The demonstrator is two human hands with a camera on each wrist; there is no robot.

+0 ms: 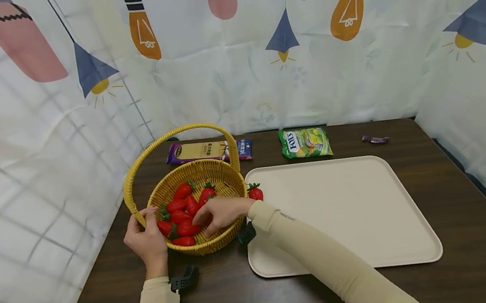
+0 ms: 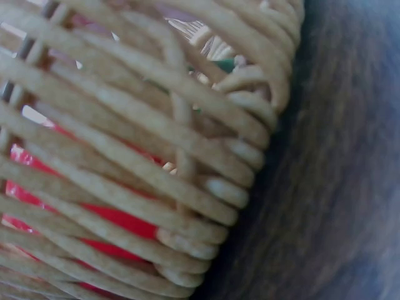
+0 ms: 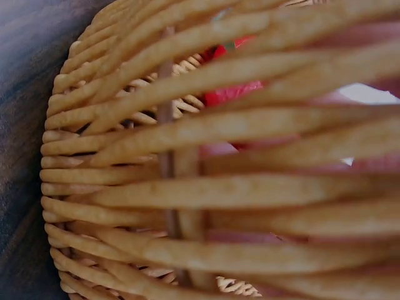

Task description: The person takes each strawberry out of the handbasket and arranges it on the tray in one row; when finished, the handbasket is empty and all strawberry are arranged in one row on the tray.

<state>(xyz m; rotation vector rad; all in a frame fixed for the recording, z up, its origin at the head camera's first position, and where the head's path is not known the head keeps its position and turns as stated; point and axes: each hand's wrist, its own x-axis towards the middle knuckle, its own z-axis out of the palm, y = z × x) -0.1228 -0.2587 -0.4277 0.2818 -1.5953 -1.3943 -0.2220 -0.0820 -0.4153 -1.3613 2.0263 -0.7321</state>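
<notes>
A yellow woven basket (image 1: 211, 246) with a tall hoop handle (image 1: 190, 126) holds several red strawberries (image 1: 179, 216). My left hand (image 1: 146, 240) grips the basket's left side, where the handle meets the rim. Over the right rim, my right hand (image 1: 219, 212) reaches inside with bent fingers, fingertips right at a strawberry (image 1: 187, 228); I cannot tell whether they pinch it. Both wrist views look through the basket weave (image 2: 131, 119), with red fruit (image 3: 234, 92) behind the strands. Another strawberry (image 1: 254, 192) shows beyond the right rim, beside the tray's left edge.
A pale rectangular tray (image 1: 346, 209) lies right of the basket, under my right forearm. Along the back of the dark wooden table (image 1: 466, 225) are a purple snack pack (image 1: 199, 151), a green FOX'S candy bag (image 1: 305, 143) and a small purple wrapped candy (image 1: 375, 139). Patterned curtains surround the table.
</notes>
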